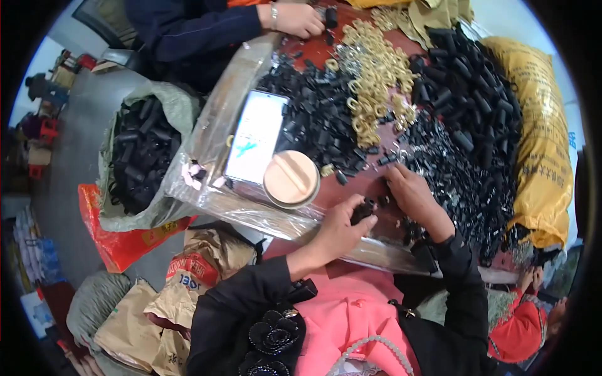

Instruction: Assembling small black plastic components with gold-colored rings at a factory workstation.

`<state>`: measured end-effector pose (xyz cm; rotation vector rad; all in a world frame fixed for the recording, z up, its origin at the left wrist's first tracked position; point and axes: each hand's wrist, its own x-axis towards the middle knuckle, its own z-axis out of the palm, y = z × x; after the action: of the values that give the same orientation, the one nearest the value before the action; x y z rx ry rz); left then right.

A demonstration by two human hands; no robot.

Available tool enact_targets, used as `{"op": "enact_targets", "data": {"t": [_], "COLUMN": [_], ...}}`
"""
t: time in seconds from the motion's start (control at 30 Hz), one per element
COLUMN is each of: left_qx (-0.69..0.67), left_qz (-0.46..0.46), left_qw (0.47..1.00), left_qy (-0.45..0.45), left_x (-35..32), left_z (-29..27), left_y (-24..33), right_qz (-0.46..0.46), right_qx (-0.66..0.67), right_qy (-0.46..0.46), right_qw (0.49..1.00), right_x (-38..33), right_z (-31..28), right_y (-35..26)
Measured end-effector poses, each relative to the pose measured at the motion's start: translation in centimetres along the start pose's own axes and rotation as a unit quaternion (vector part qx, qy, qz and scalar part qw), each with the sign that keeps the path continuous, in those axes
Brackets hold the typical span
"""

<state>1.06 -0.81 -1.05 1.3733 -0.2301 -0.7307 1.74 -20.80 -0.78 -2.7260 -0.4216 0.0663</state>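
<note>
My left hand [342, 227] grips a small black plastic part [362, 211] between thumb and fingers, just above the table's near edge. My right hand [412, 195] rests palm down on the reddish table [351, 191], its fingertips by small black pieces [384, 202] next to the held part. A heap of small black parts [467, 182] lies to the right of that hand. Black tube-shaped pieces [467, 88] pile up behind it. A mound of pale yellow rings [376, 69] sits in the middle of the table.
A phone [256, 136] with a lit screen and a round beige lid [291, 178] lie on clear plastic sheeting at left. More black parts [313, 119] lie beside them. A sack of black tubes [141, 156] stands on the floor. A yellow sack [542, 138] lies at right. Another person's hand [301, 19] works at the far side.
</note>
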Motion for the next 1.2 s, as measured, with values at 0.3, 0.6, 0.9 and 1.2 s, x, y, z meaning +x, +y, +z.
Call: {"op": "enact_targets", "data": {"t": [0.3,0.6,0.9,1.2], "left_qx": [-0.067,-0.09,-0.092,-0.088], "left_qz": [-0.035,-0.026,-0.03,-0.025], "left_qw": [0.996,0.994,0.994,0.995], "left_qy": [-0.049,-0.055,-0.056,-0.05], "left_x": [0.2,0.4,0.6,0.6], "left_z": [-0.8,-1.0,-1.0,-0.8], "left_y": [0.3,-0.1,0.0,0.0], "right_qz": [0.07,0.067,0.097,0.043], "right_qx": [-0.025,-0.02,-0.059,0.028], "right_qy": [0.019,0.021,-0.012,0.011], "right_qw": [0.997,0.997,0.993,0.999], "right_x": [-2.2,-2.8,-3.9,-1.8], "right_z": [-0.5,-1.3,-1.2,-1.2], "right_y": [0.6,1.1,1.4,1.3]}}
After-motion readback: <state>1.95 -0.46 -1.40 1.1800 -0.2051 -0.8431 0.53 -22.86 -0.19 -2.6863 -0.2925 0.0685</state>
